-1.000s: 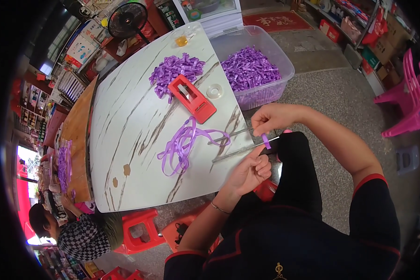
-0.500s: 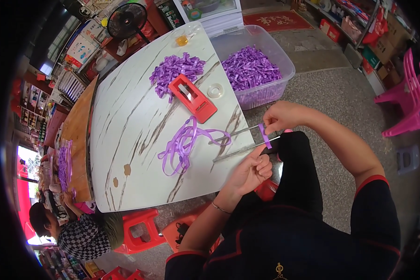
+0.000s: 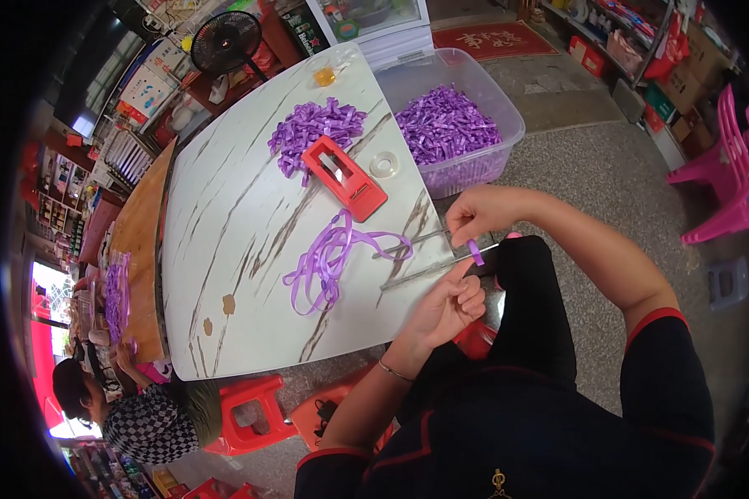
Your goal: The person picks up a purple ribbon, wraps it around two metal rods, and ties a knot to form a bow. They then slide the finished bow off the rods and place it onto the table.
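Two thin metal rods [image 3: 420,277] stick out past the right edge of the marble-patterned table [image 3: 233,191]. Across their outer ends runs a short purple ribbon [image 3: 475,253]. My right hand [image 3: 484,212] is closed in a pinch at the far rod, by the ribbon's upper part. My left hand [image 3: 448,309] has its index finger stretched against the ribbon at the near rod, the other fingers curled in. A long loose purple ribbon [image 3: 329,258] lies tangled on the table, one loop reaching toward the rods. The right fingertips partly hide the short ribbon.
A red tape dispenser [image 3: 345,177], a clear tape roll [image 3: 384,165] and a pile of folded purple ribbon pieces [image 3: 312,129] are on the table. A plastic tub [image 3: 508,137] of similar pieces stands beyond. Another person [image 3: 141,412] sits at left, near red stools [image 3: 254,412].
My right hand has moved left, in toward the table, along the rods. Less of the short ribbon shows, its upper part now drawn toward the right fingers. My left hand stays in place.
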A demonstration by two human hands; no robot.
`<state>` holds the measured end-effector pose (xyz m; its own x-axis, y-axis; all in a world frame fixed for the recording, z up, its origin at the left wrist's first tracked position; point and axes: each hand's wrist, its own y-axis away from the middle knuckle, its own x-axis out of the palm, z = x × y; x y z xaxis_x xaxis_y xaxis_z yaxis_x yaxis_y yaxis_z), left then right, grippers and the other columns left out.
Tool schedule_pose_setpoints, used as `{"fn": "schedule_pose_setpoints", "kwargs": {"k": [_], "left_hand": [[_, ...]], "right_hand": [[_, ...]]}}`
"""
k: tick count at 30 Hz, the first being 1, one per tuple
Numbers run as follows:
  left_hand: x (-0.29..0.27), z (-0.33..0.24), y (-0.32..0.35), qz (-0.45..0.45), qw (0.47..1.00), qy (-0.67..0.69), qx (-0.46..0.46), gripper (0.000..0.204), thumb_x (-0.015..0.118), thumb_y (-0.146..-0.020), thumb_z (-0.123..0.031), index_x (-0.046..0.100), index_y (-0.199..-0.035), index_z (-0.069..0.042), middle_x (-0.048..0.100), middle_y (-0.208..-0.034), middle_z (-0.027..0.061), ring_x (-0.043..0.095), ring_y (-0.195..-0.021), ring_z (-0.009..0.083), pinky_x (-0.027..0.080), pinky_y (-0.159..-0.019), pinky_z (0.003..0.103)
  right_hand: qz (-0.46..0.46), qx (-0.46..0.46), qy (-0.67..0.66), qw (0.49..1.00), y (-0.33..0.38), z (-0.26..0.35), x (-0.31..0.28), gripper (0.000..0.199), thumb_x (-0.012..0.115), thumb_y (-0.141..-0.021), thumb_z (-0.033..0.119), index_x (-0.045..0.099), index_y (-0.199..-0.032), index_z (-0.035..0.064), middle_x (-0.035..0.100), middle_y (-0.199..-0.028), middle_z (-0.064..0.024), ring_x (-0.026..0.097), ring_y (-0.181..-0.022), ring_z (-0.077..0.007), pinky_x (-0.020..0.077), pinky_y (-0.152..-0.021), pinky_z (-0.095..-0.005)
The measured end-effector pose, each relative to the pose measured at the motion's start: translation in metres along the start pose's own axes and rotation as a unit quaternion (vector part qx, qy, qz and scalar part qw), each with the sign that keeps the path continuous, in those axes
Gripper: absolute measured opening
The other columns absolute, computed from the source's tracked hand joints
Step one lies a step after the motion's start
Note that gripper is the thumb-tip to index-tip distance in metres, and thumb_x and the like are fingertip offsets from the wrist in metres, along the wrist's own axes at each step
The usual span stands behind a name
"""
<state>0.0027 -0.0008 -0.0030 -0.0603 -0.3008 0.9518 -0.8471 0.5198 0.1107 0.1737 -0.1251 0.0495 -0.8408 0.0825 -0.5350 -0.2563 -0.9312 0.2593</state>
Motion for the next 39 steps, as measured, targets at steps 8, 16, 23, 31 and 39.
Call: {"fn": "schedule_pose_setpoints", "kwargs": {"k": [8, 16, 23, 31, 39], "left_hand": [[0.001, 0.0, 0.001, 0.011, 1.0, 0.022, -0.002, 0.058, 0.043, -0.081, -0.007, 0.024, -0.136, -0.01, 0.033, -0.066, -0.0009, 0.034, -0.062, 0.0105, 0.033, -0.061, 0.023], [0.002, 0.0, 0.001, -0.004, 1.0, 0.015, -0.008, 0.058, 0.043, -0.081, -0.007, 0.025, -0.136, -0.011, 0.033, -0.065, -0.001, 0.034, -0.062, 0.0106, 0.032, -0.061, 0.023], [-0.001, 0.0, 0.0, -0.007, 1.0, 0.017, -0.005, 0.06, 0.042, -0.08, -0.007, 0.024, -0.137, -0.012, 0.032, -0.065, -0.0011, 0.033, -0.061, 0.0107, 0.032, -0.06, 0.023], [0.002, -0.001, 0.0, 0.005, 1.0, 0.007, 0.0, 0.047, 0.048, -0.081, -0.009, 0.041, -0.127, -0.012, 0.033, -0.064, -0.0025, 0.033, -0.06, 0.0092, 0.03, -0.06, 0.022], [0.004, 0.001, -0.001, -0.003, 1.0, 0.009, -0.001, 0.049, 0.047, -0.08, -0.008, 0.039, -0.128, -0.011, 0.032, -0.063, -0.0022, 0.033, -0.06, 0.0091, 0.03, -0.06, 0.022]], "right_hand": [[-0.035, 0.052, 0.118, 0.991, 0.008, -0.005, -0.001, 0.021, 0.067, -0.072, 0.028, 0.064, -0.076, 0.0079, 0.061, -0.064, -0.0038, 0.056, -0.059, -0.0156, 0.0414, -0.054, -0.0303], [-0.05, 0.105, 0.183, 0.976, 0.009, 0.003, 0.0, 0.022, 0.067, -0.069, 0.032, 0.066, -0.077, 0.011, 0.064, -0.069, -0.0046, 0.062, -0.068, -0.0228, 0.0462, -0.061, -0.0363], [-0.035, 0.21, 0.294, 0.932, 0.006, 0.025, 0.001, 0.034, 0.065, -0.069, 0.042, 0.068, -0.082, 0.0105, 0.065, -0.076, -0.0086, 0.062, -0.076, -0.0276, 0.0481, -0.064, -0.0389], [-0.036, 0.283, 0.389, 0.876, 0.017, 0.038, 0.002, 0.056, 0.06, -0.069, 0.059, 0.068, -0.083, 0.0051, 0.065, -0.081, -0.0121, 0.062, -0.082, -0.0297, 0.049, -0.067, -0.0376], [-0.194, 0.189, -0.444, 0.854, 0.057, -0.098, 0.071, 0.031, 0.055, -0.084, 0.041, 0.061, -0.081, 0.0102, 0.052, -0.068, 0.0045, 0.043, -0.053, -0.0033, 0.0333, -0.043, -0.0173]]}}
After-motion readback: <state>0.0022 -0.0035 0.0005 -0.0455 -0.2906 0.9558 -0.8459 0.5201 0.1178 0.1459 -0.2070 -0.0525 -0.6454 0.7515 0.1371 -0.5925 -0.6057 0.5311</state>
